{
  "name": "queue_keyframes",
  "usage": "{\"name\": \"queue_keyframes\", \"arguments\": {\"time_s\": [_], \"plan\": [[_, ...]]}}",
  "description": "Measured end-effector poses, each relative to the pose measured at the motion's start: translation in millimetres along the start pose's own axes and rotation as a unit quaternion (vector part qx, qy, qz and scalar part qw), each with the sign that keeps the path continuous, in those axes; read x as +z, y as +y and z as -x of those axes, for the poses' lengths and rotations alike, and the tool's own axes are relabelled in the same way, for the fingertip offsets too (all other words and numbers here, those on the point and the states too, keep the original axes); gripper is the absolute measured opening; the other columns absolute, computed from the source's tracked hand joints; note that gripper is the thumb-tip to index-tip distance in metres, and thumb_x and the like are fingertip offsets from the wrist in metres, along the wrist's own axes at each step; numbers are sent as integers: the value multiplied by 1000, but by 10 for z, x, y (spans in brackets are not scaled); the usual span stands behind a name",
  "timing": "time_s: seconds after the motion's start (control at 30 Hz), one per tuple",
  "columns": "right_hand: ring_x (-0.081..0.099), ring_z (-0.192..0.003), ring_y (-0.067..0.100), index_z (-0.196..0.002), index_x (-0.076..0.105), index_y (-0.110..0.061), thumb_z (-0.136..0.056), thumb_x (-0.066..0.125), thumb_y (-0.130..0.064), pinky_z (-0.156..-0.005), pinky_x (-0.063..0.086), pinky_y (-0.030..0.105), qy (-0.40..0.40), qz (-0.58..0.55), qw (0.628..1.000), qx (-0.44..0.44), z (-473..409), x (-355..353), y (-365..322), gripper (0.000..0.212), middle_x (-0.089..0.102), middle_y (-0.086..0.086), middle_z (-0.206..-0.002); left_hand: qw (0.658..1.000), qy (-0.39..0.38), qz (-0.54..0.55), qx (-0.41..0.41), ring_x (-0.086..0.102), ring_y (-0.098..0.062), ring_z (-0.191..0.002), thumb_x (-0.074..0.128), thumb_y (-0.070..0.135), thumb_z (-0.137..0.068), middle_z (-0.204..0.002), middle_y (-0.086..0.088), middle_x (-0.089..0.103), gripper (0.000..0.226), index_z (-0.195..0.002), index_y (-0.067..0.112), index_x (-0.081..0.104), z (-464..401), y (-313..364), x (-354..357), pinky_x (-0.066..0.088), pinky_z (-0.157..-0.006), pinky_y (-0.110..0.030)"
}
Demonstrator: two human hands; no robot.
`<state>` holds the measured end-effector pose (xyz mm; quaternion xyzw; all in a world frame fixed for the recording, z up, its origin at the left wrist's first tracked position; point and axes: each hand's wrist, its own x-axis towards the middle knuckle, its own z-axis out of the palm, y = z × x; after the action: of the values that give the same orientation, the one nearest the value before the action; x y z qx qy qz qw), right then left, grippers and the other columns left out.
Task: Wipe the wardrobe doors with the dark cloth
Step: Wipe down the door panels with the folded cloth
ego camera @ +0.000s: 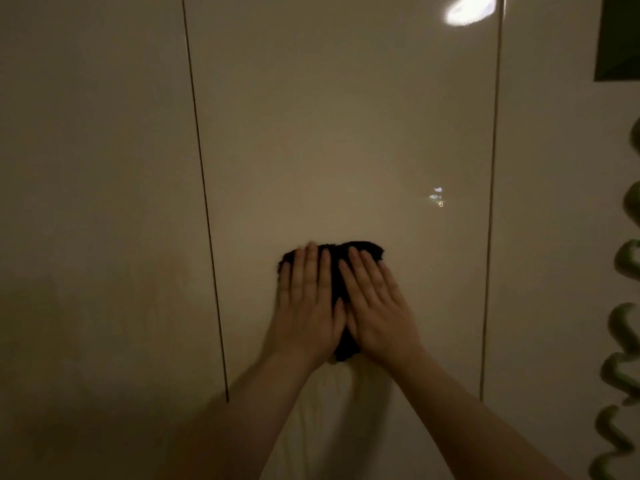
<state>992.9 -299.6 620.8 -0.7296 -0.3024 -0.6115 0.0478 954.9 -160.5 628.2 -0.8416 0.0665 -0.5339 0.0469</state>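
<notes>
— Black and bunched, the dark cloth [337, 271] sits low on the glossy beige middle wardrobe door [339, 133], its frayed edge showing above the fingertips.

— And the hands?

— The left hand [306, 303] and right hand [375, 306] lie flat on it, fingers extended, close together.

At the right edge we see a green spiral decoration [620, 341] hanging down in coils. Above it, in the top right corner, there is a dark green panel [618, 39].
</notes>
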Motion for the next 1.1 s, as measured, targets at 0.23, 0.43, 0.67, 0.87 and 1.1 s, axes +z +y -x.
{"name": "queue_keyframes", "arguments": {"time_s": [0.23, 0.43, 0.67, 0.87, 1.1], "plan": [[14, -148, 30, -149, 24, 0, -99, 35, -26, -121, 10, 45, 3, 30, 999, 21, 536, -69, 525, 57, 13, 15, -161, 999, -39, 12, 29, -13, -29, -147, 25, 40, -97, -158, -17, -18, 75, -149, 3, -16, 23, 671, 191, -5, -118, -48], [17, -147, 36, -149, 25, 2, -98, 38, -26, -119, 17, 53, -24, 61, 997, 36, 642, -142, 620, 59, 17, 23, -158, 998, -61, 9, 32, -16, -24, -147, 25, 42, -98, -156, -14, -25, 76, -149, 5, -17, 21, 787, 198, -5, -119, -44], [15, -147, 37, -148, 24, 6, -98, 33, -23, -118, 17, 55, -23, 52, 994, 91, 579, -71, 231, 58, 17, 26, -156, 993, -75, -17, 92, -8, -22, -149, 26, 44, -100, -160, -9, -12, 70, -153, 9, -3, 79, 417, 107, -3, -121, -39], [16, -147, 34, -147, 28, 3, -96, 35, -22, -119, 16, 53, -10, 37, 995, 88, 382, 156, -327, 58, 22, 25, -155, 992, -82, -40, 84, -2, -22, -149, 28, 46, -99, -161, -9, -3, 71, -154, 8, 3, 298, -205, -7, 1, -120, -39], [7, -149, 27, -148, 24, -1, -92, 39, -24, -120, 10, 48, -36, -1, 998, 52, 150, 398, -1146, 63, 15, 15, -158, 990, -92, -66, 78, -1, -24, -149, 20, 48, -100, -162, -13, -5, 70, -153, 6, 2, 693, -1064, -115, 8, -120, -43]]}}
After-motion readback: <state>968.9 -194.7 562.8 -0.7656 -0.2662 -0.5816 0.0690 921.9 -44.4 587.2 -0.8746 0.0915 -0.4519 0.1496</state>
